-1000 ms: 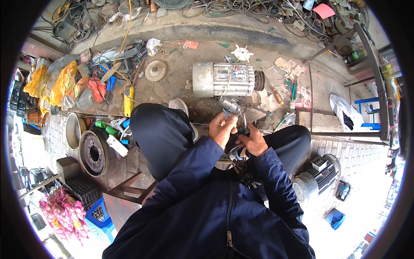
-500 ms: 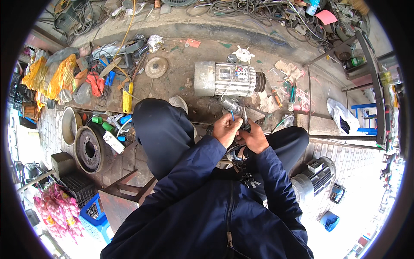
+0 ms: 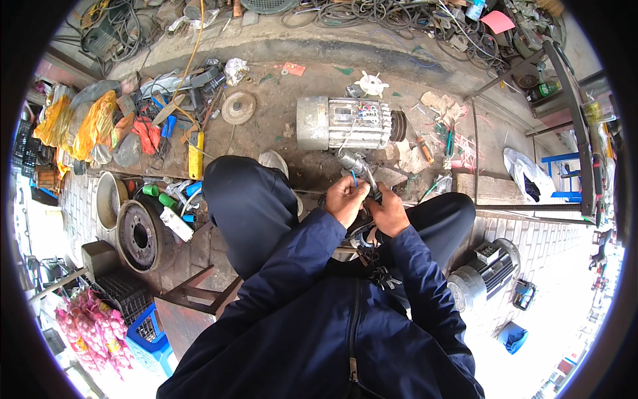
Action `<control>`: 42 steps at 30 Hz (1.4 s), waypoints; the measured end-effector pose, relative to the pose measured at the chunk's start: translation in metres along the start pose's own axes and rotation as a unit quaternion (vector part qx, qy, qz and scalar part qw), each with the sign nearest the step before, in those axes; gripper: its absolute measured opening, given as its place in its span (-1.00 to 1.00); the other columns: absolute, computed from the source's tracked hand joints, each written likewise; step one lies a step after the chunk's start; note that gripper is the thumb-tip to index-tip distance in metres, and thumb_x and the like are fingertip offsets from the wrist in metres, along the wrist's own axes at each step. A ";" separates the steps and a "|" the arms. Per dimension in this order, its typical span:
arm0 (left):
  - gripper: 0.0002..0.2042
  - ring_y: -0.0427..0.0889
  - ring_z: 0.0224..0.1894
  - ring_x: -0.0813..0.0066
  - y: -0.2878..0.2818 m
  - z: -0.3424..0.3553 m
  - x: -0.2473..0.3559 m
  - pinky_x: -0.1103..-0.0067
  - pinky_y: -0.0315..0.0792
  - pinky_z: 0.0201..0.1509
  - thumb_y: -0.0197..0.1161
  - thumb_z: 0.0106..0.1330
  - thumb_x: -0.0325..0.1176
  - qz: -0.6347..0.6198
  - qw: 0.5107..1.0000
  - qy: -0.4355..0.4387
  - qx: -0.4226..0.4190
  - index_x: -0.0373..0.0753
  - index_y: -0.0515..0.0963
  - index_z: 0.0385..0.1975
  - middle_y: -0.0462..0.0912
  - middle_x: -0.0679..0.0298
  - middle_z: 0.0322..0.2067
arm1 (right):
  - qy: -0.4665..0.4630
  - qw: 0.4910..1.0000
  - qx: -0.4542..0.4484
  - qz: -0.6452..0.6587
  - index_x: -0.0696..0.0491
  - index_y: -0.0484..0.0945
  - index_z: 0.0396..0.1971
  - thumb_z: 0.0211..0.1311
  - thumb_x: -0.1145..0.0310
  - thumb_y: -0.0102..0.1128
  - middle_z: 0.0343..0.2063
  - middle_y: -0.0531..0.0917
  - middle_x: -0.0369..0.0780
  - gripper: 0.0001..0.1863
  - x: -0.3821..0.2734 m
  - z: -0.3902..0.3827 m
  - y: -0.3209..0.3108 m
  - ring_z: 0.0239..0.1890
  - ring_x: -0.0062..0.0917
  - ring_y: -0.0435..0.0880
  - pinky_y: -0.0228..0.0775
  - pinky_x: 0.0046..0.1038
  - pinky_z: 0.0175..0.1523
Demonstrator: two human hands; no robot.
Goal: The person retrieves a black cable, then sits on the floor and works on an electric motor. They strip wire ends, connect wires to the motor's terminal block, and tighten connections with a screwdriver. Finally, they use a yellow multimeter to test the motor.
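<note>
My left hand (image 3: 347,201) is closed, pinching a thin blue wire (image 3: 355,178) beside a small silver cylindrical part (image 3: 351,161). My right hand (image 3: 390,213) grips a metal tool (image 3: 374,186) with a dark lower part, close beside my left fingers; what kind of tool I cannot make out. Just beyond the cylinder lies a grey finned electric motor (image 3: 342,122) with exposed wires and a dark pulley. A white fan wheel (image 3: 372,84) is behind it.
Screwdriver (image 3: 425,151), round plate (image 3: 238,107), yellow tool (image 3: 196,156) and orange bags (image 3: 93,126) are on the ground. A metal rim (image 3: 138,236) and blue stool (image 3: 153,342) are left; another motor (image 3: 485,272) and a metal frame (image 3: 575,133) are right.
My hands have shifted slightly over the last second but stay together at the small cylinder. The view has moved slightly with my head. The motor stays in place.
</note>
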State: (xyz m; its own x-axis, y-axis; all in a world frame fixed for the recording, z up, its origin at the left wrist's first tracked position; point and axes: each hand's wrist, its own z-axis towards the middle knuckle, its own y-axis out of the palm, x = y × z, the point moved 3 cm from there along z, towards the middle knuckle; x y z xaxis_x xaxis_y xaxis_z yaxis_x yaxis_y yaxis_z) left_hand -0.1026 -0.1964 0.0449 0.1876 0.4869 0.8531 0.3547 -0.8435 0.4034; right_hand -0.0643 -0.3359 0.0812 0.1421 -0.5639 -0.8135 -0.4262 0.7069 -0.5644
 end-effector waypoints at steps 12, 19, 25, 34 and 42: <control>-0.91 0.43 -0.56 0.73 -0.010 0.012 -0.024 0.66 0.32 -0.49 0.37 0.39 -0.44 0.025 0.999 -0.014 0.036 -0.28 0.60 -0.33 0.57 0.42 -0.53 | 0.107 0.990 -0.003 -0.095 0.18 0.58 0.00 0.22 0.23 0.32 -0.18 0.71 0.18 -0.57 0.017 0.010 0.019 -0.02 0.11 0.69 0.56 -0.05 0.04; -0.79 0.49 -0.53 0.62 -0.033 0.034 -0.079 0.48 0.41 -0.41 0.41 0.20 -0.33 0.353 0.916 0.031 0.187 -0.33 0.60 -0.52 0.62 0.25 -0.60 | 0.342 0.924 0.029 -0.168 0.10 0.75 -0.20 0.19 -0.01 0.32 -0.18 0.74 0.15 -0.55 0.080 0.028 0.080 -0.06 0.05 0.75 0.61 -0.07 0.04; -0.79 0.71 -0.37 0.12 -0.012 0.005 -0.065 0.30 0.54 -0.22 0.38 0.20 -0.24 0.391 0.907 0.062 0.141 -0.29 0.65 -0.42 0.69 -0.02 -0.48 | 0.369 0.923 -0.005 -0.107 0.14 0.77 -0.17 0.07 -0.02 0.44 -0.09 0.75 0.09 -0.48 0.161 0.019 0.114 0.01 0.01 0.74 0.63 -0.13 0.11; -0.88 0.22 -0.69 0.78 -0.009 -0.004 -0.011 0.69 0.04 -0.65 0.38 0.36 -0.40 -0.007 0.995 -0.077 0.058 -0.23 0.60 -0.40 0.43 0.49 -0.63 | 0.281 0.957 0.067 0.032 0.21 0.71 -0.10 -0.02 0.19 0.52 -0.15 0.75 0.13 -0.49 0.163 0.022 0.081 -0.09 -0.08 0.78 0.60 -0.19 0.03; -0.87 0.28 -0.70 0.75 -0.009 0.006 -0.023 0.68 0.09 -0.65 0.32 0.45 -0.37 -0.035 0.993 -0.095 0.060 -0.28 0.59 -0.30 0.47 0.42 -0.59 | 0.101 0.989 0.052 0.094 0.26 0.60 0.00 0.12 0.37 0.46 -0.26 0.77 -0.01 -0.53 0.091 -0.011 0.067 -0.18 -0.34 0.76 0.55 -0.31 -0.03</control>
State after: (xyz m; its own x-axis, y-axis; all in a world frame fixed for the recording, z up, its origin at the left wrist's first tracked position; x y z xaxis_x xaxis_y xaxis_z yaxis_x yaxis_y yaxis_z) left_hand -0.1049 -0.1980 0.0200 0.3239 0.5876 0.7415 0.4781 -0.7780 0.4076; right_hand -0.0897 -0.3447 -0.0290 -0.1173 -0.4838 -0.8673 -0.3316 0.8423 -0.4250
